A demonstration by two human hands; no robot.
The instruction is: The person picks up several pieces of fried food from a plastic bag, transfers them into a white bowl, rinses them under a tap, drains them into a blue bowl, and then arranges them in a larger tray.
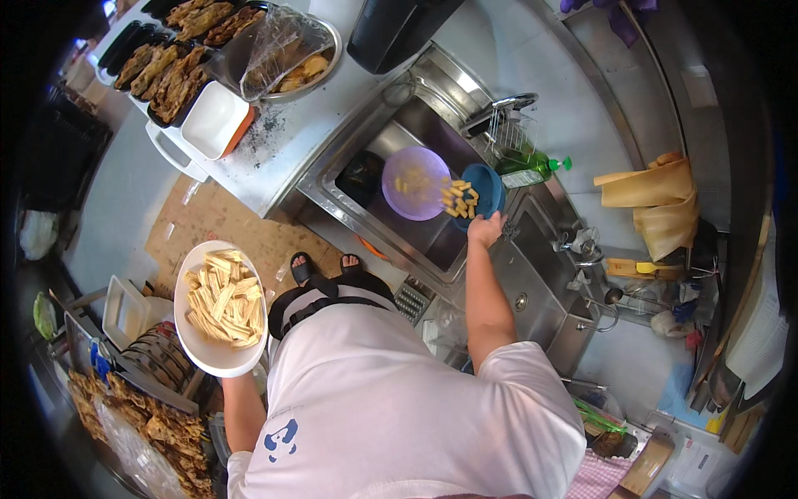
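My left hand [235, 382] supports a white oval bowl [194, 349] from below, its fingers mostly hidden. Cut pale-yellow sticks that look like yuba [224, 299] fill the bowl. On the other side, my right hand [487, 229] grips the rim of a blue plastic bowl [489, 186] over the sink. That bowl is tilted toward a purple plastic basin [414, 209]. Short yellow-brown pieces [459, 198] tumble from its lip, blurred by motion. More pieces [411, 181] show inside the basin, which sits in the stainless steel sink [330, 203].
A green detergent bottle [523, 168] and a wire rack [514, 131] stand by the faucet. On the white counter [280, 146] are black trays of brown fried food [177, 87], a white-and-orange container [215, 121] and a film-covered metal bowl [333, 47]. Cardboard [199, 215] covers the floor.
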